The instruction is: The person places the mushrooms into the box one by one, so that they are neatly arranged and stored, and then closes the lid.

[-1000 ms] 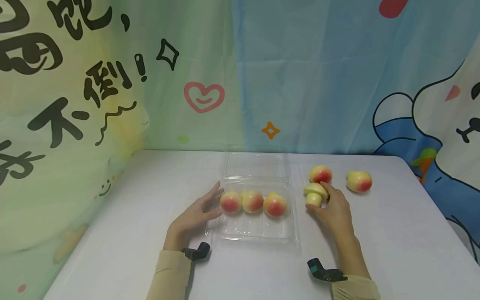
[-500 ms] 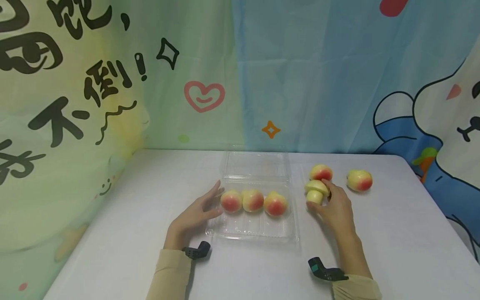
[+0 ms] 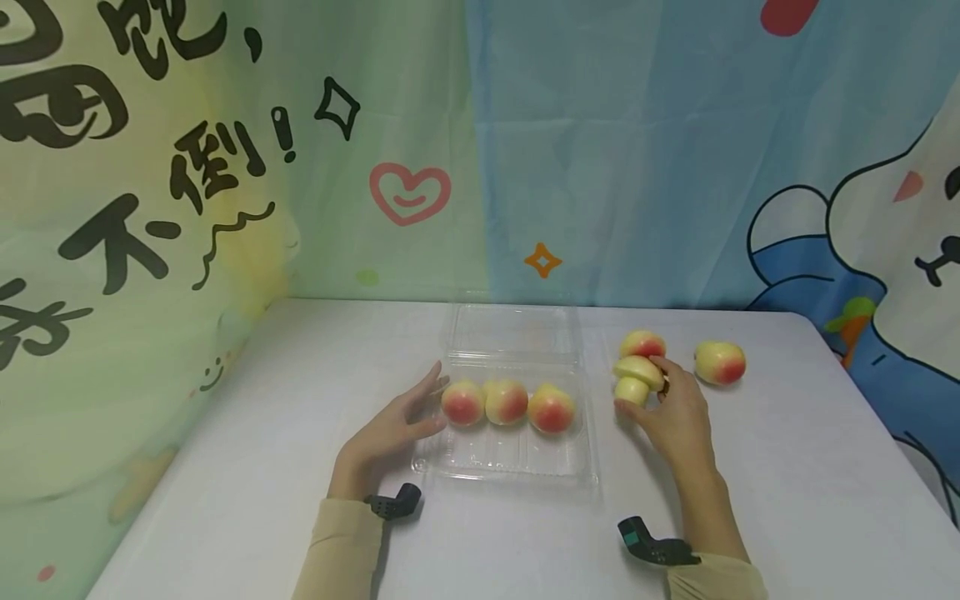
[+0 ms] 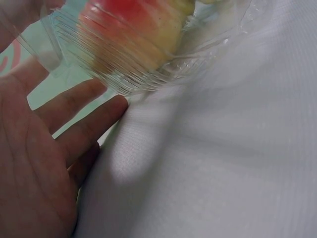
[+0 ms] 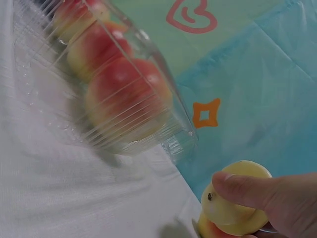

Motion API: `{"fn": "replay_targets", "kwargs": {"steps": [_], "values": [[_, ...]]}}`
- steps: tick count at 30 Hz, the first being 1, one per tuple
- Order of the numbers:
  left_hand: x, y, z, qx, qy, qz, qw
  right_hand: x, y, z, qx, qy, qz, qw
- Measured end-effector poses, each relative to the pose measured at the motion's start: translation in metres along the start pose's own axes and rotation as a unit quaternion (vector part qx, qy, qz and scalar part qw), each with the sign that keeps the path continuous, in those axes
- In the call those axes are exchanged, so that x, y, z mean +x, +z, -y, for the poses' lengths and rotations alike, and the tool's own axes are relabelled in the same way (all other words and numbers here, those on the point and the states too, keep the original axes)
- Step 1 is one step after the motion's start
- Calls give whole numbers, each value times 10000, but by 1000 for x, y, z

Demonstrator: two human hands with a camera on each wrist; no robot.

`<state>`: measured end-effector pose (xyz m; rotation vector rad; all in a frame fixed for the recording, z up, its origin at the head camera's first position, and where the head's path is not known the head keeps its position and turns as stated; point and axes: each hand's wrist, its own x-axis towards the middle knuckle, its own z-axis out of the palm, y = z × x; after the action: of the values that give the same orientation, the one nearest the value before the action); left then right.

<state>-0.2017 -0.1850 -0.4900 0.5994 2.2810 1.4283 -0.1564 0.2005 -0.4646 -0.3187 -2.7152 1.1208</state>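
Right hand [image 3: 678, 421] pinches a yellow mushroom [image 3: 637, 370] between thumb and fingers, right of centre; left hand [image 3: 393, 425], fingers extended, lies beside the clear box [image 3: 495, 457], centre. Table edge [image 3: 862, 400] slants well apart, far right.

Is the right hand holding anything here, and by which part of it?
Yes: the right hand holds a yellow mushroom, thumb on the stem, fingers at the cap's edge.

Five red-and-yellow fruits [image 3: 506, 402] are showing, three sitting inside one clear container [image 3: 480, 457] and two lying outside; one pale-yellow mushroom [image 3: 637, 372] and two black wrist cameras [image 3: 407, 498] are also appearing.
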Motion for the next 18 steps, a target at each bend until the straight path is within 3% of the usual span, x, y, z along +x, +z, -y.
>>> {"fn": "replay_targets", "kwargs": {"steps": [4, 18], "values": [[3, 0, 9, 169, 137, -44, 9998, 1, 0, -1, 135, -84, -113, 9998], [2, 0, 7, 88, 124, -42, 9999, 1, -2, 2, 543, -55, -46, 9985]]}}
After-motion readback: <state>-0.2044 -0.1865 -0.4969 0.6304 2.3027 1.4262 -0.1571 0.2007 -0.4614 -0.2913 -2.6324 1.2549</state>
